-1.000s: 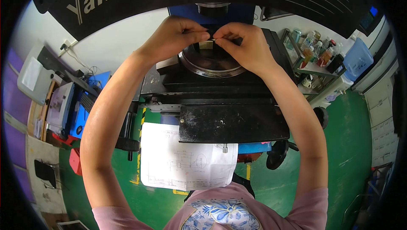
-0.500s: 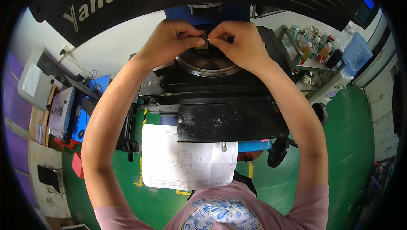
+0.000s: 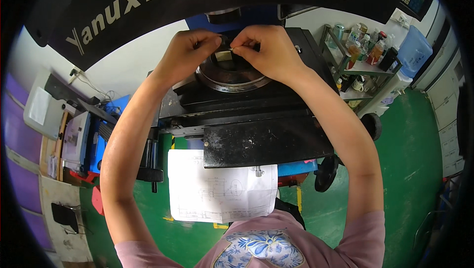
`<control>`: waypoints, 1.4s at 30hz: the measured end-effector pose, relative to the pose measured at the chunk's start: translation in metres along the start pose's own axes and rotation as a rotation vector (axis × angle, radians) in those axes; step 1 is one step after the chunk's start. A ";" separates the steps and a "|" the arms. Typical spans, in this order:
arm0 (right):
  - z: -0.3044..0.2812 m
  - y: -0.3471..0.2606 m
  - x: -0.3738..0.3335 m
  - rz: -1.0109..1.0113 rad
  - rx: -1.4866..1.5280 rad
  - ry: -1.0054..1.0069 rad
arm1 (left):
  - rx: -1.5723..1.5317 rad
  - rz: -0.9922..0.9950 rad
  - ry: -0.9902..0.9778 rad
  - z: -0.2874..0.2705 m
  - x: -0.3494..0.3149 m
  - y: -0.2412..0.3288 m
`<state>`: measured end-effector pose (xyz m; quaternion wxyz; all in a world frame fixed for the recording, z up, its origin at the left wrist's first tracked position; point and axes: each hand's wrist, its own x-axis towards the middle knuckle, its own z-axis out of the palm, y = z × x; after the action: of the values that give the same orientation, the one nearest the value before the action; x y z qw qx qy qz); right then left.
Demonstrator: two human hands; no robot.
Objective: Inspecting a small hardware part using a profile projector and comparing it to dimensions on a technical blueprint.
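Both my hands are raised over the round stage (image 3: 232, 88) of a large black measuring machine, below its lens barrel (image 3: 223, 16). Thumb and forefinger of my right hand (image 3: 269, 53) pinch a small thin metal piece (image 3: 230, 49), which points left. My left hand (image 3: 185, 56) is a short way to the left, its thumb and forefinger pressed together; anything between them is too small and dark to make out. A pale block (image 3: 224, 56) shows inside the stage ring, between the hands.
A paper drawing (image 3: 197, 189) hangs below the machine's black front plate (image 3: 266, 142). Black knobs (image 3: 326, 174) stick out on the right. Beyond them stands a shelf (image 3: 368, 68) of bottles beside a blue water jug (image 3: 414, 53). The machine's black housing (image 3: 148, 11) spans overhead.
My hands, which met at the small metal piece, have drawn apart. The left hand has moved off to the left; the right keeps the piece. The whole view has shifted slightly.
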<state>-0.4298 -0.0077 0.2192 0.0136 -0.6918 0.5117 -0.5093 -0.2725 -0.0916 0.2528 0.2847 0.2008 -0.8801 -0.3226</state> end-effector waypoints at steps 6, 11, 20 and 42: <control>-0.001 0.000 0.000 -0.005 -0.021 0.001 | 0.016 -0.067 -0.030 -0.003 -0.001 -0.001; 0.000 0.002 -0.001 -0.042 -0.013 0.012 | 0.014 -0.006 -0.034 -0.005 0.000 -0.004; 0.003 0.003 0.000 -0.059 0.031 0.072 | 0.064 0.020 -0.018 0.001 -0.003 -0.001; 0.002 0.001 0.000 -0.058 0.001 0.073 | -0.035 0.091 -0.045 0.001 -0.001 -0.010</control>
<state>-0.4294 -0.0090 0.2179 -0.0197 -0.6873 0.4913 -0.5347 -0.2710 -0.0978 0.2453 0.2830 0.1482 -0.8886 -0.3291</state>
